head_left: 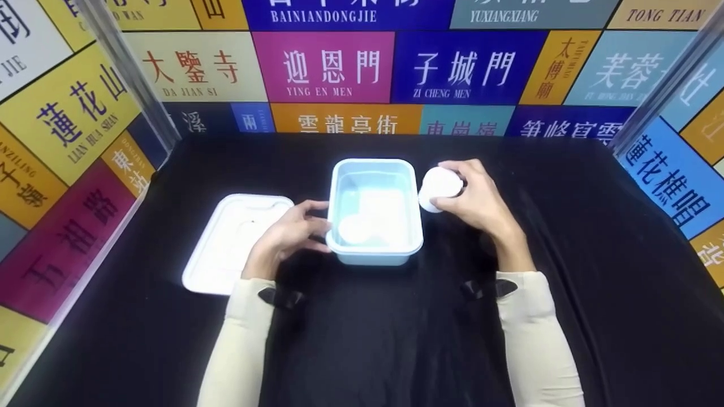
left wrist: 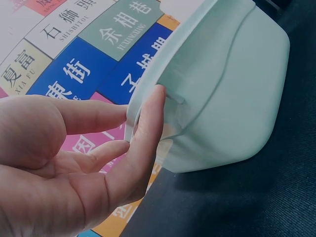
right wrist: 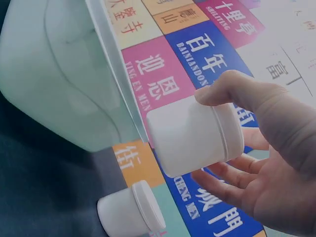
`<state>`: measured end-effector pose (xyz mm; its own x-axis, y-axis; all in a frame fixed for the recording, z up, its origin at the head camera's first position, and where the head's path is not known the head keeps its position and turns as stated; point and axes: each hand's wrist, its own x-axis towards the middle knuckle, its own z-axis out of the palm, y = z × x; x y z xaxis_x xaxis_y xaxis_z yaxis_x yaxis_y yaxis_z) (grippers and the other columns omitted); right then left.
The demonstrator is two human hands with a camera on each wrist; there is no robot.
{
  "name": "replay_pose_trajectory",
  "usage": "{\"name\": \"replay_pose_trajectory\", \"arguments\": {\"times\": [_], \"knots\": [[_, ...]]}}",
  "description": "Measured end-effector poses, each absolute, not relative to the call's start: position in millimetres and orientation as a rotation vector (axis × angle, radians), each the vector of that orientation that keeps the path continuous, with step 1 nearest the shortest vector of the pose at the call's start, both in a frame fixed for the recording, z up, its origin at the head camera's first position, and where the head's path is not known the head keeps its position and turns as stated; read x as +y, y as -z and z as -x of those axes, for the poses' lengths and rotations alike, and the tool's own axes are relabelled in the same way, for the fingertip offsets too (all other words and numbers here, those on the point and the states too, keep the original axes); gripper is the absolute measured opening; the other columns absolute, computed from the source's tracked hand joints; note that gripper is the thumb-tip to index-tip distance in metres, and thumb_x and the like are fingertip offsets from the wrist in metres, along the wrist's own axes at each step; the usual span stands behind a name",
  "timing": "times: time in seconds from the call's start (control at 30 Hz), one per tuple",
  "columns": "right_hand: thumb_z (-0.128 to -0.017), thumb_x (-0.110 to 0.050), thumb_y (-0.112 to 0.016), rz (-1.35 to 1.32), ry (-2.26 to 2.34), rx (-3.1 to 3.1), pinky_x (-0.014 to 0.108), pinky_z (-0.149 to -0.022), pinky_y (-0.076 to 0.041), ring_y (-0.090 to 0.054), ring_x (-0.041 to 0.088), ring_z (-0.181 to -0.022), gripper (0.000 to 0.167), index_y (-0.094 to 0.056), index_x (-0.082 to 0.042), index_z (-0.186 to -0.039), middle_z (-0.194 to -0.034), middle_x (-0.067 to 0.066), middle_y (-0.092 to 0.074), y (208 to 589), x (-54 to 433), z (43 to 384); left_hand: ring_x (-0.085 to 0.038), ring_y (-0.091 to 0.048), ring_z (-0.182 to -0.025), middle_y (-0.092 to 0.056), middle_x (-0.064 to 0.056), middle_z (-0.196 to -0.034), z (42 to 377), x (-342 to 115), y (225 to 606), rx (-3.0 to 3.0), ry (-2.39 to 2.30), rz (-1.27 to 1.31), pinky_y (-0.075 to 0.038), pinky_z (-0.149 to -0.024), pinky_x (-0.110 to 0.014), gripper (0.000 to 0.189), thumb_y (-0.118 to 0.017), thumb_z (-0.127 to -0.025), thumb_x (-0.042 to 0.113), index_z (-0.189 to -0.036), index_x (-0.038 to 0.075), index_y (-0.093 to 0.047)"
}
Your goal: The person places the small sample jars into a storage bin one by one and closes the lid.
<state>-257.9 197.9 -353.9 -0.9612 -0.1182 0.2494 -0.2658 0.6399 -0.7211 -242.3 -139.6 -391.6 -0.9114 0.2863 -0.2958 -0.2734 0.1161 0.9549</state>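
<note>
1. Right grip (head_left: pixel 478 200): thumb and fingers round a white jar (right wrist: pixel 187 136), held upright just beside the tub (head_left: pixel 373 259).
2. Left grip (head_left: pixel 291 232): fingertips at tub's near rim; pinching or merely bracing, can't tell. White lid (head_left: pixel 249 220) on desk (head_left: pixel 362 339), left of this grip, partly covered by it.
3. Doing it well, my judgement: even side pressure from right grip, jar upright, its base clear of the rim; left grip steady so tub doesn't slide.
4. Second jar (right wrist: pixel 126 212): below right grip, bottom cut off in right wrist view; can't pick it out from head.
5. White round thing (head_left: pixel 355 229) inside tub, right of left grip: washed out, can't identify. Jar-to-rim contact unclear.
</note>
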Motion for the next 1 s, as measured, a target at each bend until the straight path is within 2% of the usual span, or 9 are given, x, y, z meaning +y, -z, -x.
{"name": "replay_pose_trajectory", "arguments": {"times": [0.17,0.3,0.47,0.63,0.8,1.0], "knots": [[-0.071,-0.015,-0.087,-0.389,-1.265,-2.601,0.034,-0.095,-0.040,-0.051,0.027,-0.110,0.066,-0.063,-0.008,-0.132,-0.125,0.015,-0.056,349,185,260,-0.024,-0.068,-0.088,-0.062,-0.021,-0.112,242,-141,393,1.983,-1.862,-0.009,-0.067,-0.075,-0.041,0.061,-0.058,-0.094,-0.005,-0.149,0.002,-0.034],[-0.071,-0.018,-0.088,-0.428,-1.263,-2.606,0.036,-0.096,-0.042,-0.051,0.025,-0.112,0.067,-0.063,-0.010,-0.132,-0.126,0.013,-0.056,342,173,263,-0.024,-0.068,-0.087,-0.061,-0.022,-0.113,242,-142,392,1.984,-1.865,-0.014,-0.067,-0.075,-0.040,0.060,-0.056,-0.094,-0.005,-0.149,0.002,-0.034],[-0.073,-0.020,-0.086,-0.449,-1.257,-2.688,0.041,-0.103,-0.046,-0.050,0.027,-0.116,0.070,-0.060,-0.010,-0.137,-0.131,0.013,-0.054,337,159,271,-0.024,-0.068,-0.089,-0.060,-0.023,-0.115,243,-143,392,1.988,-1.860,-0.019,-0.067,-0.076,-0.041,0.060,-0.056,-0.094,-0.005,-0.149,0.002,-0.034],[-0.074,-0.021,-0.085,-0.456,-1.160,-2.802,0.045,-0.111,-0.045,-0.051,0.029,-0.118,0.071,-0.057,-0.008,-0.138,-0.132,0.014,-0.052,333,149,280,-0.023,-0.068,-0.089,-0.060,-0.020,-0.107,242,-142,392,1.980,-1.872,-0.028,-0.067,-0.074,-0.039,0.059,-0.056,-0.094,-0.004,-0.149,0.001,-0.033],[-0.072,-0.022,-0.086,-0.482,-1.082,-2.898,0.045,-0.106,-0.049,-0.053,0.030,-0.117,0.069,-0.058,-0.009,-0.134,-0.127,0.013,-0.053,331,140,287,-0.021,-0.067,-0.085,-0.060,-0.016,-0.098,241,-140,392,1.968,-1.882,-0.049,-0.067,-0.071,-0.037,0.060,-0.056,-0.094,-0.004,-0.149,0.000,-0.032],[-0.073,-0.021,-0.085,-0.603,-0.997,-2.963,0.048,-0.104,-0.048,-0.052,0.032,-0.116,0.066,-0.059,-0.013,-0.134,-0.126,0.016,-0.055,329,129,293,-0.021,-0.067,-0.086,-0.060,-0.017,-0.100,242,-140,393,1.962,-1.885,-0.046,-0.067,-0.072,-0.038,0.059,-0.056,-0.094,-0.004,-0.149,0.000,-0.033]]}}
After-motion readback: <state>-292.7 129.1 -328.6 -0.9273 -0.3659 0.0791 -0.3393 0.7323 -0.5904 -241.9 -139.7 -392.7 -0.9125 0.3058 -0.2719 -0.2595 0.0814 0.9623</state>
